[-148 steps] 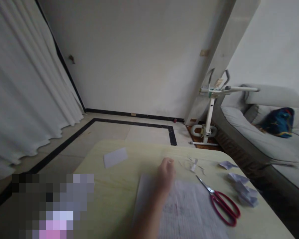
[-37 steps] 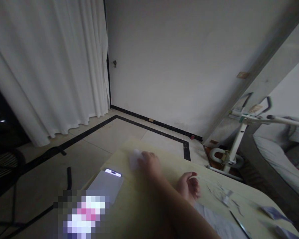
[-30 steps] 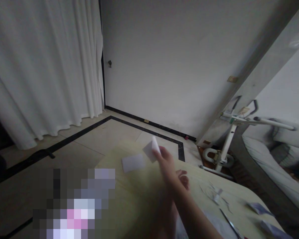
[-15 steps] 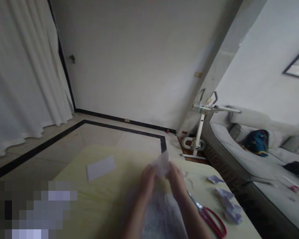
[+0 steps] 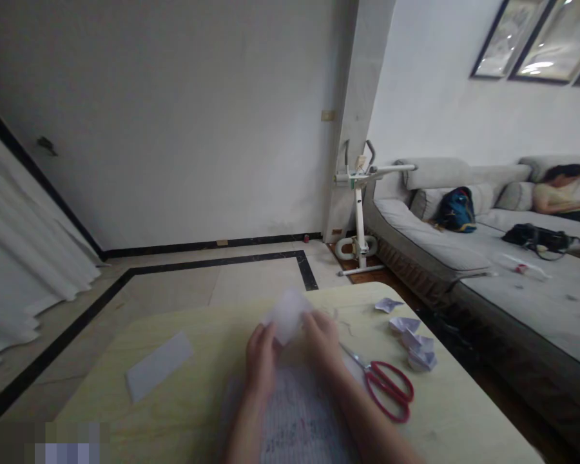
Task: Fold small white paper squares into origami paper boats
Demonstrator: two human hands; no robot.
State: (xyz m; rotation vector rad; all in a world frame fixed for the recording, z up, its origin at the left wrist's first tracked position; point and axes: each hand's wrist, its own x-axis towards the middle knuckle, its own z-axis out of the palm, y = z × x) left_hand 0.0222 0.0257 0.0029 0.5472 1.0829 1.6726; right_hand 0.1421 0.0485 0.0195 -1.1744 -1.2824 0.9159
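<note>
A small white sheet of paper [image 5: 289, 316] is held up above the table, slightly blurred. My left hand [image 5: 261, 354] pinches its left edge, and my right hand [image 5: 320, 335] grips the right edge. Beneath my forearms lies a lined page with handwriting [image 5: 294, 419]. To the right of my right hand rest red-handled scissors [image 5: 386, 383], blades pointing away and to the left. Several folded paper pieces [image 5: 413, 338] sit near the table's right side. A flat white paper strip [image 5: 159, 366] lies on the left.
The pale wooden table [image 5: 212, 335] has rounded corners. Behind it stand a white exercise machine [image 5: 360, 212] and a grey sofa [image 5: 444, 248] with a backpack [image 5: 457, 209], a black bag [image 5: 541, 240] and a seated person [image 5: 563, 193]. A white curtain [image 5: 19, 277] hangs at left.
The view has turned right and levelled, bringing the seated person into sight. Both hands still hold the paper, which now shows a broader, diamond-like face.
</note>
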